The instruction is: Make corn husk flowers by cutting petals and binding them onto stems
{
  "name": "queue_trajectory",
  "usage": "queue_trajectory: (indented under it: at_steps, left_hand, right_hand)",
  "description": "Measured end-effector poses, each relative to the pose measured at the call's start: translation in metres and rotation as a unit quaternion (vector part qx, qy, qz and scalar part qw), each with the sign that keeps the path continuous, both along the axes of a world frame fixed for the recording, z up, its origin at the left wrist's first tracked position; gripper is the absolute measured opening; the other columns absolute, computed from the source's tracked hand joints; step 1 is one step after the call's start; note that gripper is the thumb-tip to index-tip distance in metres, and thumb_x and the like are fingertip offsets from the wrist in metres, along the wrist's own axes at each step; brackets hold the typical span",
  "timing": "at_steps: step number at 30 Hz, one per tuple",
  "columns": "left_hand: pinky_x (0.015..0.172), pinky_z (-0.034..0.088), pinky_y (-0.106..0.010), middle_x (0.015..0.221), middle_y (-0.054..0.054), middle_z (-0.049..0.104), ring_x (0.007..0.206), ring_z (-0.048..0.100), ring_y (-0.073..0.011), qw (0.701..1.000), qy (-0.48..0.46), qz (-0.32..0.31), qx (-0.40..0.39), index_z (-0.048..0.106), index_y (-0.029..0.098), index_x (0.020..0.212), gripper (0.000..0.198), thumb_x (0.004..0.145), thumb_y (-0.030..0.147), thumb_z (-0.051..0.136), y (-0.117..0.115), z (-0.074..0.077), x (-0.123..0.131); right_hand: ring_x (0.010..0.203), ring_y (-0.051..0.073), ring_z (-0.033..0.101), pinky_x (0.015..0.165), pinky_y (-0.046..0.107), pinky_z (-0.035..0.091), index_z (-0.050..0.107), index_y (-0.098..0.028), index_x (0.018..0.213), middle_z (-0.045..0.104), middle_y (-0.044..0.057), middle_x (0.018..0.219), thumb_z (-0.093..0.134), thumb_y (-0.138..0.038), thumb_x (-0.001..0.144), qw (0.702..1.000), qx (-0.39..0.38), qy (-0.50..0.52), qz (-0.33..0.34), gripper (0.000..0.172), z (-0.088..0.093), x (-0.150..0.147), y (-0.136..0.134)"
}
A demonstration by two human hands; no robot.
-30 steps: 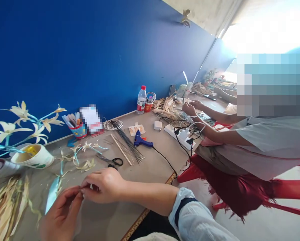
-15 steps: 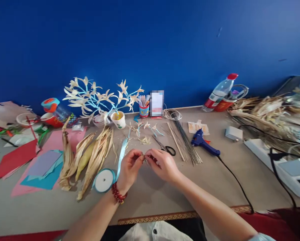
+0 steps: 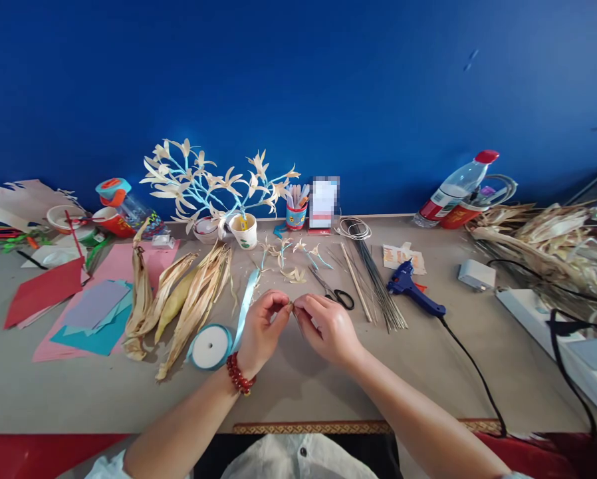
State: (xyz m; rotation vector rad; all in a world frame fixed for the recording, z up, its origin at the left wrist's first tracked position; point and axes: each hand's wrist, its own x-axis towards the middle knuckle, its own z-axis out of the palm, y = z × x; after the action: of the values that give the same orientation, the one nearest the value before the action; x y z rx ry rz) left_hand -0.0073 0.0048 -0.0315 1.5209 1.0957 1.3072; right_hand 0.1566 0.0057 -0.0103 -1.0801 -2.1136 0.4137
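Note:
My left hand (image 3: 264, 327), with a red bead bracelet at the wrist, is closed in a pinch at the middle of the table. Fingertip to fingertip with it, my right hand (image 3: 327, 326) is pinched too. Something small and thin sits between the fingertips, too small to name. A light blue ribbon (image 3: 247, 297) runs up from its spool (image 3: 210, 346) beside my left hand. Black-handled scissors (image 3: 343, 299) lie just beyond my right hand. Small husk flowers on blue stems (image 3: 303, 251) lie beyond both hands.
Husk flowers stand in a white cup (image 3: 243, 233). Corn husks (image 3: 199, 299) and coloured paper (image 3: 96, 306) lie left. To the right are wires (image 3: 381, 286), a blue glue gun (image 3: 415, 289) with its cord, a tilted bottle (image 3: 453, 186) and a power strip (image 3: 542, 339).
The whole view has shifted slightly, so the table things appear further right. Both hands keep their pinch, fingertips together.

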Motion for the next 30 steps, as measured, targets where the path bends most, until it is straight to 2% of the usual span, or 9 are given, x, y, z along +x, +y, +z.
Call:
queue_trajectory:
  at_steps: [13, 23, 27, 30]
  left_hand:
    - [0.072, 0.049, -0.026, 0.082, -0.002, 0.059, 0.079, 0.057, -0.0148, 1.000, -0.014, 0.010, -0.021, 0.061, 0.019, 0.083, 0.013, 0.089, 0.031, 0.059, -0.0001, 0.0004, 0.0007]
    - [0.073, 0.050, -0.025, 0.083, -0.001, 0.059, 0.078, 0.057, -0.0139, 0.997, -0.060, 0.022, -0.047, 0.062, 0.019, 0.086, 0.014, 0.088, 0.033, 0.062, -0.0009, -0.0003, 0.0005]
    - [0.071, 0.050, -0.025, 0.083, -0.001, 0.060, 0.076, 0.057, -0.0134, 0.995, -0.081, 0.003, -0.066, 0.061, 0.019, 0.088, 0.016, 0.088, 0.034, 0.063, -0.0027, -0.0016, 0.0009]
    - [0.071, 0.050, -0.024, 0.084, 0.000, 0.060, 0.076, 0.058, -0.0125, 0.985, -0.144, -0.008, -0.095, 0.062, 0.019, 0.092, 0.017, 0.087, 0.034, 0.066, -0.0029, -0.0030, 0.0022]
  right_hand:
    - [0.064, 0.016, 0.055, 0.061, 0.025, 0.039, 0.056, -0.020, 0.088, 0.063, 0.003, 0.074, 0.044, -0.015, 0.093, 1.000, -0.018, 0.006, 0.012, 0.014, 0.0028, -0.0002, 0.0003]
    - [0.066, 0.017, 0.056, 0.064, 0.026, 0.039, 0.054, -0.020, 0.087, 0.063, 0.004, 0.074, 0.042, -0.018, 0.095, 1.000, -0.023, 0.013, -0.006, 0.015, -0.0015, -0.0071, -0.0038]
    - [0.061, 0.015, 0.054, 0.060, 0.024, 0.039, 0.052, -0.020, 0.082, 0.060, 0.001, 0.070, 0.045, -0.016, 0.091, 0.994, -0.088, 0.061, -0.009, 0.012, -0.0012, -0.0079, -0.0050]
    - [0.062, 0.013, 0.056, 0.057, 0.022, 0.039, 0.053, -0.020, 0.081, 0.060, 0.000, 0.069, 0.046, -0.016, 0.090, 0.979, -0.164, 0.121, 0.006, 0.012, -0.0014, -0.0074, -0.0053]
